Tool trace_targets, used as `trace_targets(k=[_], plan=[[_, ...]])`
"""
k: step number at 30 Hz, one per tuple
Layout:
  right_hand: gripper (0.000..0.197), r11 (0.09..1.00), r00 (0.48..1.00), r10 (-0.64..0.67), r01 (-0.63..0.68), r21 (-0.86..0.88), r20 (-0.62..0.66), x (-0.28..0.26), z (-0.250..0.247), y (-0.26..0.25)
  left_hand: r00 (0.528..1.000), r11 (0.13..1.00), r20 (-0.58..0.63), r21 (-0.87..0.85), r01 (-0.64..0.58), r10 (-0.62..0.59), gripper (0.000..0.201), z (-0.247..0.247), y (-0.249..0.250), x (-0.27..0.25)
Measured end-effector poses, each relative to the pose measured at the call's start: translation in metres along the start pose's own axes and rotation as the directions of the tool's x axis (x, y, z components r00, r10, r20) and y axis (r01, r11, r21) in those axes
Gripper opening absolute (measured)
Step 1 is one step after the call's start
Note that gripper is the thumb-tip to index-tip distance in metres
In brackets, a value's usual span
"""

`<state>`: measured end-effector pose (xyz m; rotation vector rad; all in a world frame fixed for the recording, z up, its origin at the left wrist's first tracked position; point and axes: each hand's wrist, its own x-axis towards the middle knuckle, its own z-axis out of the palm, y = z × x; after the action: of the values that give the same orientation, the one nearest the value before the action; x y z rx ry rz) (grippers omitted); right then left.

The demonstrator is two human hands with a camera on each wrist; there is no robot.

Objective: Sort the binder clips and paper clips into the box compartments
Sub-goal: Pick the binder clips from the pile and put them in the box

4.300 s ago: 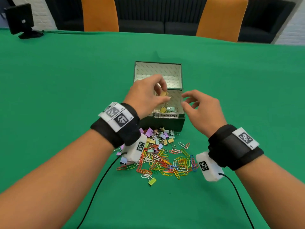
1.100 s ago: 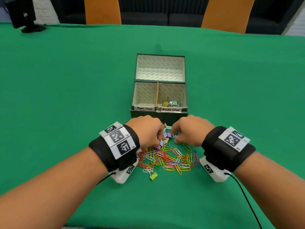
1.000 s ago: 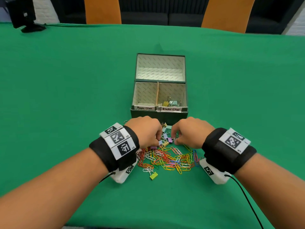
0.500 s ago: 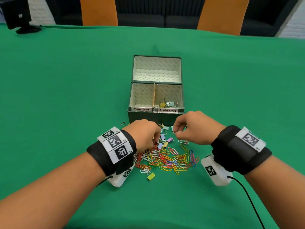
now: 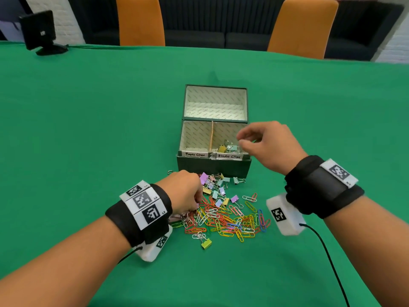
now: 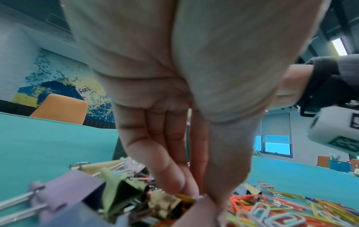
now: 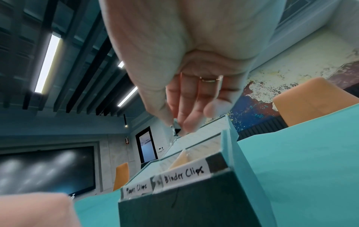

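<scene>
The dark green box (image 5: pixel 214 167) stands open in the middle of the table, with its lid lying flat behind it. Its left compartment, labelled Paper Clips (image 5: pixel 194 154), looks empty. The right one, labelled Binder Clips (image 7: pixel 184 174), holds a few binder clips (image 5: pixel 228 148). In front of the box lies a mixed pile: pastel binder clips (image 5: pixel 218 188) nearer the box, coloured paper clips (image 5: pixel 230 220) nearer me. My left hand (image 5: pixel 188 191) is down in the pile and pinches a lilac binder clip (image 6: pixel 201 198). My right hand (image 5: pixel 241 138) hovers over the right compartment, with a small metal-handled binder clip (image 7: pixel 172 127) between thumb and fingers.
A lime binder clip (image 5: pixel 206 243) lies alone at the pile's near edge. Two orange chairs (image 5: pixel 140 21) stand behind the table. A black device (image 5: pixel 41 32) sits at the far left corner. Cables (image 5: pixel 327 260) trail from both wrist cameras across the green cloth.
My right hand has lifted from the pile and moved forward over the Binder Clips compartment. My left hand has stayed low in the pile and shifted slightly left.
</scene>
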<state>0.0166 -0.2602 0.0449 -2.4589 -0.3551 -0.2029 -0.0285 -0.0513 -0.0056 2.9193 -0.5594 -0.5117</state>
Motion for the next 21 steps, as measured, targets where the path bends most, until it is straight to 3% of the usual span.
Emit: trace_targets(k=[4,11,16,19,21], plan=[[0.01,1.0,0.995,-0.008,0.01,0.018,-0.098,0.017,-0.005,-0.004,1.0,1.0,-0.005,0.018,0.015,-0.015,0.015,0.002,-0.002,-0.005],[0.012,1.0,0.993,-0.023,0.022,-0.004,-0.115,0.023,-0.004,-0.005,1.0,1.0,-0.029,-0.021,-0.002,0.002,0.005,-0.005,-0.002,-0.012],[0.009,0.998,0.99,-0.019,0.009,-0.07,-0.143,0.024,0.002,-0.001,0.975,0.976,-0.212,-0.187,-0.109,0.069,0.011,-0.035,0.002,-0.004],[0.013,0.973,0.998,0.038,-0.028,-0.231,0.042,0.022,0.004,0.004,0.923,0.956,-0.38,-0.244,-0.163,0.06,0.012,-0.055,0.01,0.007],[0.018,0.964,0.994,0.074,-0.049,-0.262,0.085,0.018,0.003,0.007,0.867,0.937,-0.497,-0.291,-0.193,0.024,0.012,-0.065,0.015,0.017]])
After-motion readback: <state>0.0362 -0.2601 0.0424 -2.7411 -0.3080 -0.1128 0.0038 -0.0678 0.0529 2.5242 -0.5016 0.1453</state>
